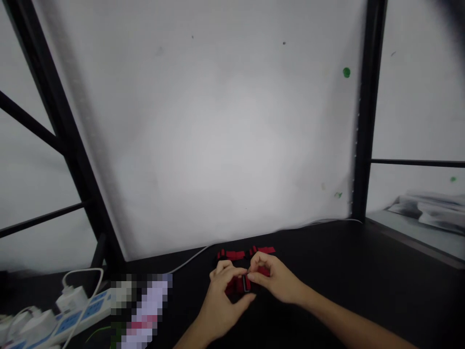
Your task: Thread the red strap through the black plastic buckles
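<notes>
Between my hands is a red webbing strap [239, 285] with a dark slider buckle [246, 284], low in the middle of the head view. My left hand [222, 304] curls around the strap from the left, index finger above the buckle and thumb below it. From the right, my right hand [273, 278] pinches the strap at the buckle's upper edge with thumb and index finger. Part of the red webbing is hidden behind my fingers. Just beyond lie two more red straps, a left one [235, 254] and a right one [268, 250], both with black buckles.
A white power strip [82, 310] with several plugs and cables stands at the lower left, near a pixelated patch. A thin cable [192, 256] runs along the back of the black tabletop [327, 271]. Black frame posts flank the white wall; plastic-wrapped items [436, 211] lie at right.
</notes>
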